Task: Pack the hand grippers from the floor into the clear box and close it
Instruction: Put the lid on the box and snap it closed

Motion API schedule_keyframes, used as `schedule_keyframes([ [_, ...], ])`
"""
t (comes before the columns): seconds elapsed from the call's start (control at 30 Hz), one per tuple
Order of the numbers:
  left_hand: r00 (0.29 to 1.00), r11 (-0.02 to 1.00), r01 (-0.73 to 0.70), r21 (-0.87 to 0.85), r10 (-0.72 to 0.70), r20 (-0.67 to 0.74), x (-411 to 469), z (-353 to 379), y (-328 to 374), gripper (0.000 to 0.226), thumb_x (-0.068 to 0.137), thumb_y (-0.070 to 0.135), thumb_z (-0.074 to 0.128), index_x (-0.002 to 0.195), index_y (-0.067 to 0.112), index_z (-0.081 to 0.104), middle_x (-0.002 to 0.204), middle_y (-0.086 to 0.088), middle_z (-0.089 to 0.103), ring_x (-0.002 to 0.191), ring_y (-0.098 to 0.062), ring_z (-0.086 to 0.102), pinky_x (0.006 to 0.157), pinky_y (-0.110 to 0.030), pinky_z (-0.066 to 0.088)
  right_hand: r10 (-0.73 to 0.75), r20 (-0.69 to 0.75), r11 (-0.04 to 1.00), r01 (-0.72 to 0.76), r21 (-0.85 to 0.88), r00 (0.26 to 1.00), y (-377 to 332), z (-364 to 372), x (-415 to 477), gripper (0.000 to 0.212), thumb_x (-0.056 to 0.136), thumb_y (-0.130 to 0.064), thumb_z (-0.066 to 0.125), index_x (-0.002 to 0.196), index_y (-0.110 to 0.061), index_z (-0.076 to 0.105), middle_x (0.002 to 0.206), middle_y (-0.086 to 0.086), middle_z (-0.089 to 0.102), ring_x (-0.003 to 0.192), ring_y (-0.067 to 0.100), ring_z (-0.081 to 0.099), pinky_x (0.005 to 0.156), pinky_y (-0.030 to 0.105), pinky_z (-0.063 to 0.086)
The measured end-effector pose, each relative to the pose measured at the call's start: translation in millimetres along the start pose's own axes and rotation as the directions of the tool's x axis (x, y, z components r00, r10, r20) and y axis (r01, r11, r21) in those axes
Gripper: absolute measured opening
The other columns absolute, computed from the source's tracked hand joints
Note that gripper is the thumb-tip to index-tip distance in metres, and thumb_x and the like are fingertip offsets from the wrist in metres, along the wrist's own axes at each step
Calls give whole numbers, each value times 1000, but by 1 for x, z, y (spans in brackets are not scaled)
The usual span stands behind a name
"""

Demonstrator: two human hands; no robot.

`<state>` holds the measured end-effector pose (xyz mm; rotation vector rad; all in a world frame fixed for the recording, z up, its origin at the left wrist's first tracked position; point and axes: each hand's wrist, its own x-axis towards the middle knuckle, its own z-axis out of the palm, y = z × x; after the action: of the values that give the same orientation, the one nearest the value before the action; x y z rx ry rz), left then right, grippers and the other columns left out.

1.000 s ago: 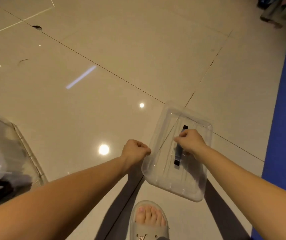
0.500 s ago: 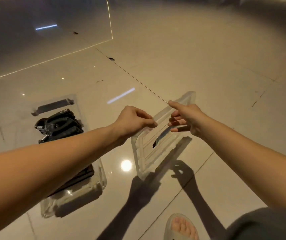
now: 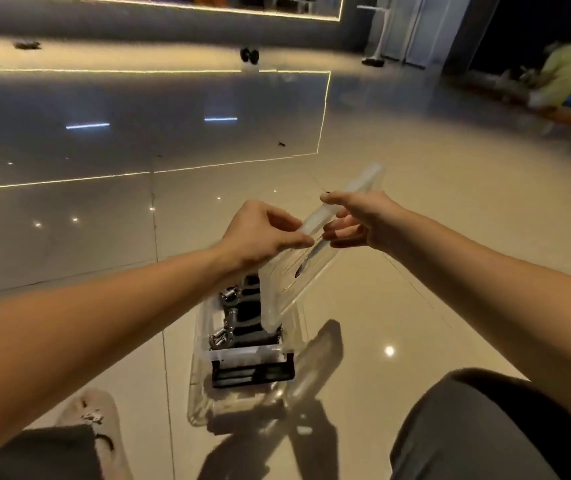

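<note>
At the near left a pale sandal (image 3: 95, 415) stands on the glossy tiled floor (image 3: 415, 237). The left hand (image 3: 263, 233) pinches the left end of the clear lid's upper rim between thumb and curled fingers. Below it, one clear box (image 3: 199, 386) sits on the floor between the person's legs, its long axis running near to far. Inside lie black hand grippers (image 3: 246, 306) with three metal spring coils showing; their exact number cannot be told. The one clear lid (image 3: 297, 275) hangs tilted over the box, its long axis rising from near left to far right. The right hand (image 3: 356, 220) clamps the same rim, thumb above, fingers beneath.
</note>
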<state>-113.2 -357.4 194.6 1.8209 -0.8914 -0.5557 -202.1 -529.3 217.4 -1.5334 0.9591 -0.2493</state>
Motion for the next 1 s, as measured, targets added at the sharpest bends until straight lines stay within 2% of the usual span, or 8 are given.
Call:
schedule_keyframes([
  [0.13,998,999,-50,3,50,-42,-14,-40,3,41,73,18,88,111,7,76,101,-3,77,93,-15,74,91,-38,60,-37,25,999,36,11,999,-33,40,-11,40,90,-15,69,120,7,53,85,27,71,56,30,73,45,33,57],
  [0.23,997,996,-58,67,61,-44,-16,-51,-5,42,75,19,87,114,9,74,105,-1,75,95,-14,72,92,-38,60,-60,9,997,59,46,998,-34,60,-8,27,90,-8,67,113,3,56,95,28,69,64,34,74,49,32,58],
  [0.47,985,989,-46,140,69,-158,-2,-68,-43,28,91,35,72,113,18,72,103,5,73,96,-7,68,85,-25,57,-113,112,991,103,87,987,-6,63,19,22,94,-8,61,114,-1,55,105,21,69,76,30,76,57,34,60],
  [0.63,892,903,414,113,-378,-247,15,-94,-109,55,101,41,54,148,13,45,140,-10,56,124,-27,56,103,-45,48,-115,317,992,122,-3,941,19,52,46,29,97,-17,56,121,-1,58,102,17,76,89,30,75,75,39,61],
  [0.7,831,843,537,35,-523,-189,17,-95,-130,53,102,45,49,141,9,49,129,-11,61,115,-28,60,98,-47,52,-93,357,995,99,2,929,30,55,57,30,97,-18,54,122,-2,59,109,20,73,87,28,72,77,40,61],
  [0.8,794,811,579,-84,-585,-167,12,-91,-148,29,103,32,52,120,9,60,113,-11,66,95,-26,67,73,-37,57,-18,421,1000,23,-8,907,49,57,73,28,100,-18,47,123,-5,57,104,17,74,84,26,72,76,39,60],
  [0.9,800,821,571,-18,-561,-214,11,-89,-164,2,96,10,62,95,10,64,104,-12,66,85,-21,65,63,-30,53,47,423,999,-35,-36,905,65,55,91,26,101,-17,49,123,-4,57,103,16,76,85,28,74,75,39,60],
  [1.0,812,831,556,15,-539,-225,17,-83,-178,10,91,8,69,100,6,67,103,-11,67,88,-22,67,62,-29,55,72,280,977,-11,-215,957,82,60,110,23,98,-15,60,116,0,61,105,20,72,87,30,73,69,38,60],
])
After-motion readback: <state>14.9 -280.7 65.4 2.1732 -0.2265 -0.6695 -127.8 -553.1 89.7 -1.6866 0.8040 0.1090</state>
